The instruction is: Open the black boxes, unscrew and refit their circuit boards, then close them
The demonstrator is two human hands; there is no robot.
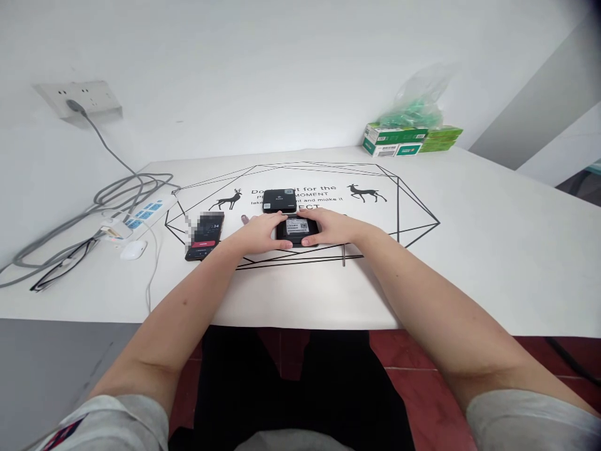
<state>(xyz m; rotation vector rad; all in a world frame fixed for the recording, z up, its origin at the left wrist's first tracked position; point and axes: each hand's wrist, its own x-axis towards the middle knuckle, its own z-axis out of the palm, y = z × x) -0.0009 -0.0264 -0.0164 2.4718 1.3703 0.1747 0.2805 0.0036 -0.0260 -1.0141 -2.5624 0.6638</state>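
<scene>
A small flat black device point(297, 227) with a white printed label on its upper face lies on the table in front of me. My left hand point(267, 233) grips its left side, thumb at the near edge and fingers at the far corner. From the right, my right hand point(334, 227) holds it in the same way. Just behind it sits a second flat black box point(280, 200) with small printed marks. Beside my left hand the end of a small brownish thing point(245, 219) shows. A thin metal rod-like piece point(344, 255) sticks out below my right hand, partly hidden.
At the left lie a phone point(205, 237), a white earbud case point(134, 250), a power strip point(145, 216), a coiled grey cable point(42, 235) and glasses point(63, 266). Green and white boxes point(394, 141) with a plastic bag point(416, 103) stand by the wall.
</scene>
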